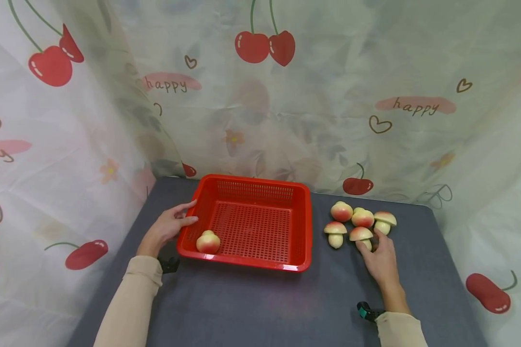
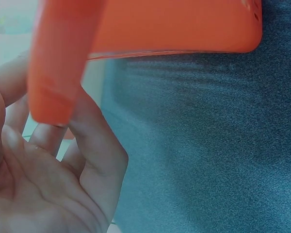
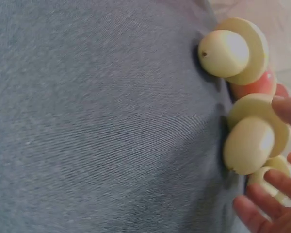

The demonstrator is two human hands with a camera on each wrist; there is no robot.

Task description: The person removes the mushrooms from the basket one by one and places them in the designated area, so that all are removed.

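A red plastic basket (image 1: 244, 262) with a perforated floor stands on the dark table, and one toy mushroom (image 1: 208, 243) lies in its near left corner. My left hand (image 1: 167, 230) holds the basket's left rim; in the left wrist view the fingers bend behind the red rim (image 2: 58, 92). Over at the right, several toy mushrooms with red-and-yellow caps and pale stems lie in a cluster. My right hand (image 1: 382, 260) reaches to the nearest mushroom (image 1: 360, 234), thumb and fingers spread around it. In the right wrist view the fingers stand apart beside that mushroom (image 3: 250, 145); contact is unclear.
Other mushrooms (image 1: 335, 233) lie close behind and left of the right hand. The grey-blue cloth tabletop (image 1: 252, 308) stretches in front of the basket. A white curtain (image 1: 304, 115) printed with cherries hangs at the back and sides.
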